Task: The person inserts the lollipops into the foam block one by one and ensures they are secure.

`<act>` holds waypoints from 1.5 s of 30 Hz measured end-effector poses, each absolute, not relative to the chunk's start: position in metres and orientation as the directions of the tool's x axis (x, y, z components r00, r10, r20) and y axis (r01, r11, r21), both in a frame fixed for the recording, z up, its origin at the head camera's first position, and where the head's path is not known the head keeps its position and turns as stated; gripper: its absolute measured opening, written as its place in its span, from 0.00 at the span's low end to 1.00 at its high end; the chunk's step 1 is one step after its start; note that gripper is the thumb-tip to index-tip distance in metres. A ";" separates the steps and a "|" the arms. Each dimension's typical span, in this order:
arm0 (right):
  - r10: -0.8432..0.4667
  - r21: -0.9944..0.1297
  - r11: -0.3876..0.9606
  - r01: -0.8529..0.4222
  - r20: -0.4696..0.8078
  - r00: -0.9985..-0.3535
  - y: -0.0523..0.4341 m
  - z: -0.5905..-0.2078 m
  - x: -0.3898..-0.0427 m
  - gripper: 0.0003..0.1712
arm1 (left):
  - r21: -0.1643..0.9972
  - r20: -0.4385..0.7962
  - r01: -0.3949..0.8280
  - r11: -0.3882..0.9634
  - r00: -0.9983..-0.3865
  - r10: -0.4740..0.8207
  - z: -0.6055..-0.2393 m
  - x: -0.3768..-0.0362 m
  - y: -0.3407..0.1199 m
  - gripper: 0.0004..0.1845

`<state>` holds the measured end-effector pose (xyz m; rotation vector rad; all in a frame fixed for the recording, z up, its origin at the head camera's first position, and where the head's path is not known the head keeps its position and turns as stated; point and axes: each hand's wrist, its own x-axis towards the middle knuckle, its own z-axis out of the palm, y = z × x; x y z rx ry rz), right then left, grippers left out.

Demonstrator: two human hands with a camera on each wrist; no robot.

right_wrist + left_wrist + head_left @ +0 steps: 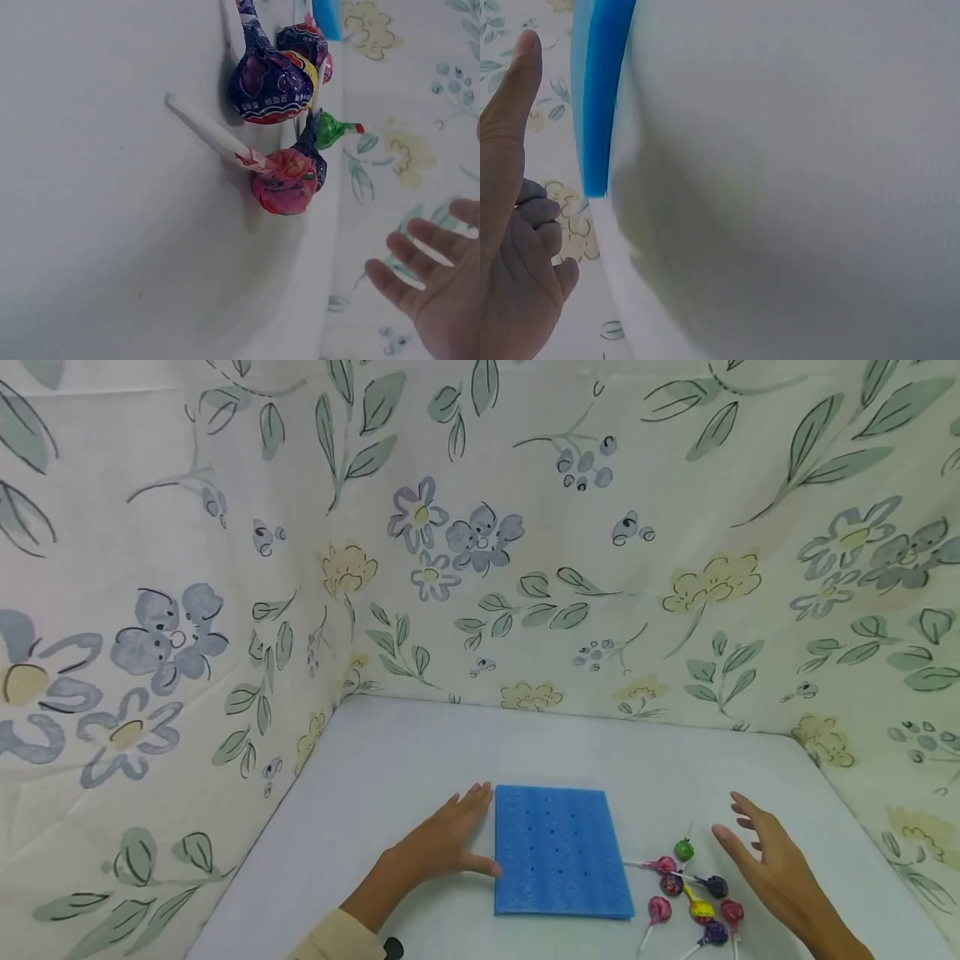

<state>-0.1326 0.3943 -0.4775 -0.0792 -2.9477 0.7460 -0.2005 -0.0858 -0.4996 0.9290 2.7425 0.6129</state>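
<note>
Blue foam pad point(561, 852) touched by flat left hand point(444, 841), right hand point(772, 860) spread, empty

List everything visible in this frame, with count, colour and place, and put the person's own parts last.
foam pad: one, blue, flat on the table's middle near the front, with small holes in rows.
lollipops: about eight, wrapped in pink, red, purple, yellow and green, white sticks, lying in a loose cluster on the table right of the foam pad.
table: one, white, bearing the pad and the lollipops.
floral cloth: cream with blue and yellow flowers and green leaves, hung behind and on both sides of the table.
sleeve: one, beige, on the left forearm at the bottom edge.
left hand: fingers straight, resting on the table against the pad's left edge.
right hand: open, fingers spread, right of the lollipops, holding nothing.
</note>
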 end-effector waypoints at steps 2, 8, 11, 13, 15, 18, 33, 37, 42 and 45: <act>0.098 -0.506 0.861 0.054 0.061 -0.993 0.395 -0.478 -0.128 0.50 | 0.430 -0.033 0.562 0.707 -0.772 0.634 -0.502 -0.198 -0.084 0.67; 0.173 -0.590 0.791 0.161 -0.038 -0.984 0.403 -0.480 -0.115 0.50 | 0.412 -0.029 0.595 0.691 -0.749 0.662 -0.508 -0.192 -0.082 0.67; 0.189 -0.618 0.766 0.176 -0.045 -0.981 0.409 -0.483 -0.105 0.48 | 0.413 -0.043 0.589 0.694 -0.749 0.662 -0.511 -0.190 -0.081 0.68; 0.189 -0.635 0.749 0.187 -0.065 -0.980 0.414 -0.485 -0.098 0.48 | 0.409 -0.050 0.589 0.697 -0.748 0.661 -0.513 -0.189 -0.080 0.68; 0.207 -0.657 0.723 0.211 -0.085 -0.975 0.417 -0.489 -0.093 0.48 | 0.404 -0.055 0.588 0.701 -0.749 0.660 -0.513 -0.188 -0.080 0.67; 0.232 -0.696 0.670 0.256 -0.132 -0.964 0.419 -0.495 -0.089 0.49 | 0.396 -0.053 0.592 0.702 -0.749 0.661 -0.514 -0.187 -0.080 0.67; 0.243 -0.749 0.539 0.384 -0.299 -0.923 0.421 -0.522 -0.074 0.52 | 0.411 -0.050 0.596 0.690 -0.741 0.670 -0.516 -0.185 -0.079 0.65; 0.238 -0.737 0.550 0.394 -0.314 -0.919 0.420 -0.524 -0.074 0.50 | 0.430 -0.048 0.593 0.681 -0.738 0.673 -0.518 -0.185 -0.079 0.64; 0.246 -0.719 0.552 0.422 -0.343 -0.906 0.419 -0.528 -0.073 0.47 | 0.448 -0.051 0.583 0.678 -0.740 0.670 -0.520 -0.185 -0.079 0.64; 0.239 -0.714 0.561 0.418 -0.344 -0.908 0.419 -0.531 -0.075 0.45 | 0.448 -0.055 0.578 0.682 -0.744 0.666 -0.520 -0.185 -0.079 0.64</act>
